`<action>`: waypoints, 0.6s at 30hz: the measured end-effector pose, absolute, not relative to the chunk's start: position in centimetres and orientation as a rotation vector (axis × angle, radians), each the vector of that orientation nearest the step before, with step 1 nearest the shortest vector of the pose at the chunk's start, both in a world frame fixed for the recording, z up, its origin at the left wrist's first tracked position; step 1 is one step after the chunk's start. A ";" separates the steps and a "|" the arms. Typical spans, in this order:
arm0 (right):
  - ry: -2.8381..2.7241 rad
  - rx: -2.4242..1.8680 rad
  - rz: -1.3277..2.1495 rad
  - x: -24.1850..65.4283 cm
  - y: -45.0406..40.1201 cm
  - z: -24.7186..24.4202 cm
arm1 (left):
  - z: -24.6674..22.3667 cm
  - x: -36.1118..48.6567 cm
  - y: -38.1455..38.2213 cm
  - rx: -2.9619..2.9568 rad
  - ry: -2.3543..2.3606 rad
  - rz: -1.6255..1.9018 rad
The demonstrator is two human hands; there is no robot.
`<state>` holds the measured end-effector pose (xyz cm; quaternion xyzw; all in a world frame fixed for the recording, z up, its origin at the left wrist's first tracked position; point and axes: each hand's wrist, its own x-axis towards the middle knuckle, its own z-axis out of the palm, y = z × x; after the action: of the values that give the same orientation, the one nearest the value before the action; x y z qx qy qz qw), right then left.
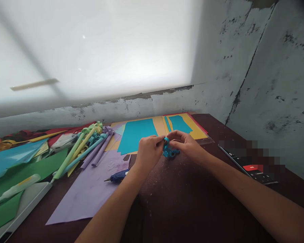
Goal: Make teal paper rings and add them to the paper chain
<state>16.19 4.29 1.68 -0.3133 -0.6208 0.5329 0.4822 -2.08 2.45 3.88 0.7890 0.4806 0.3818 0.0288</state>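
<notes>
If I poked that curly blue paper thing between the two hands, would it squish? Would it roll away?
The curly blue paper would probably squish, because its thin strips make open loops. It's likely light for its size, since there are gaps in those loops. It might wobble but probably wouldn't roll far, as the loops stick out unevenly.

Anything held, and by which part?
Curled blue paper, pinched near its upper end by the left grip; whether the right grip also holds it is unclear.
</notes>
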 end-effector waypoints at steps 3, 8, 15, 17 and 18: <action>-1.499 -0.738 1.358 16.3 4.4 1.5 | 3.8 -2.1 2.5 2.360 1.495 1.181; -1.435 -0.727 1.435 16.7 4.6 1.6 | 3.6 -1.9 2.7 2.339 1.581 1.174; -1.371 -0.697 1.505 16.4 4.5 1.7 | 3.7 -1.8 2.4 2.523 1.502 1.040; -1.364 -0.696 1.477 16.3 4.5 1.6 | 3.9 -1.8 2.2 2.526 1.505 1.033; -1.368 -0.693 1.466 16.3 4.6 1.5 | 3.9 -1.7 2.2 2.524 1.514 1.026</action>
<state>16.27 4.59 1.49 -0.2852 -0.5628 0.6031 0.4880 -1.75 2.18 3.94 0.8098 0.4856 0.3292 0.0123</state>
